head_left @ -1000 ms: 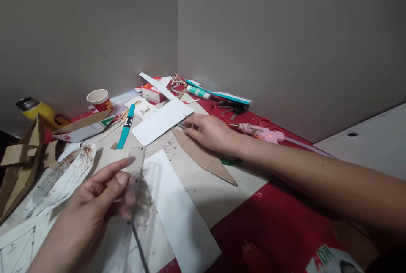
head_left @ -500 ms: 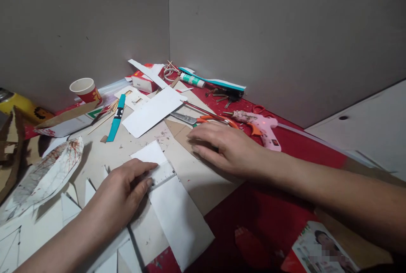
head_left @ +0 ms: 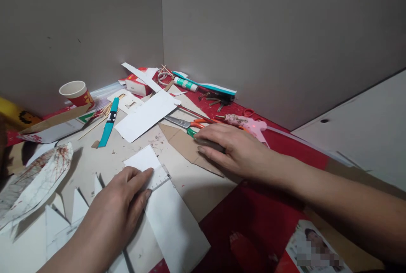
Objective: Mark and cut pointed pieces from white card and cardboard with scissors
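With fingers and thumb closed on it, my left hand (head_left: 122, 199) holds a clear plastic ruler (head_left: 161, 176) flat across a long white card strip (head_left: 176, 226). Small marks show along the ruler's edge. My right hand (head_left: 234, 148) is curled around a dark tool with a green end (head_left: 212, 144); its exact kind is partly hidden by the fingers. Beneath that hand lies a brown cardboard piece (head_left: 180, 144). Just beyond it are scissors (head_left: 179, 121) with orange handles, partly covered by my right hand.
A pink glue gun (head_left: 250, 126) lies beyond my right wrist. Further back are a glue stick (head_left: 186, 84), a teal-and-black strip (head_left: 109, 123), a white card (head_left: 146, 116) and a paper cup (head_left: 76, 93). Pointed white card pieces (head_left: 79, 207) stand left, beside a stained paper shape (head_left: 41, 184).
My right hand has closed around the dark green-ended tool and picked it up beside the scissors. My left hand stays on the ruler. The whole view has shifted slightly.
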`<action>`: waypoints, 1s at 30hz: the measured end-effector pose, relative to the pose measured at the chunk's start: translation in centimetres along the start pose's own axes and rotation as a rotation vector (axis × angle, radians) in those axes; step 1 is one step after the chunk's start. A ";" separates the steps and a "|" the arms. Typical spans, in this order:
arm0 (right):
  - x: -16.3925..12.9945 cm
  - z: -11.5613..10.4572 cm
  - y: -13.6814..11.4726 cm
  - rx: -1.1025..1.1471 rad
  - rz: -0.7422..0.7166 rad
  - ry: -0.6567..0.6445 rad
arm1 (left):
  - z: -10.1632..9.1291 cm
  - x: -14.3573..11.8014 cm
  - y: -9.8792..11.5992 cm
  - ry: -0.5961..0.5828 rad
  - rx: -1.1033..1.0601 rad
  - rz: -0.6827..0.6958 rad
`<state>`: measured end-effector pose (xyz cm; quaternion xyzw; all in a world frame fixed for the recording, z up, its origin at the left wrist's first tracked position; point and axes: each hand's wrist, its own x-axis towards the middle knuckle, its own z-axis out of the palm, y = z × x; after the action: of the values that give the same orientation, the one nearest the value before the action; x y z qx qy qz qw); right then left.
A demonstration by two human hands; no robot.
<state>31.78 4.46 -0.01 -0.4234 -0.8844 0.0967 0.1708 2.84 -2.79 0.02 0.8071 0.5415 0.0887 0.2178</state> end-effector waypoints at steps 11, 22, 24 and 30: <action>2.5 -0.9 3.2 -0.259 0.161 -0.001 | 1.0 -0.1 0.0 0.080 0.129 -0.014; 4.9 -0.7 6.0 -0.104 0.208 -0.143 | -1.4 -0.5 -1.2 -0.034 0.073 -0.047; 4.9 -0.9 6.3 -0.043 0.234 -0.131 | -1.7 -0.5 -1.5 -0.041 0.062 -0.038; 4.2 -1.9 4.5 0.195 0.413 0.138 | -1.4 -0.2 -1.7 -0.028 -0.070 -0.036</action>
<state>33.27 10.61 1.20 -0.5824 -0.7516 0.1854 0.2478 0.80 -2.07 0.54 0.7903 0.5493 0.0923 0.2553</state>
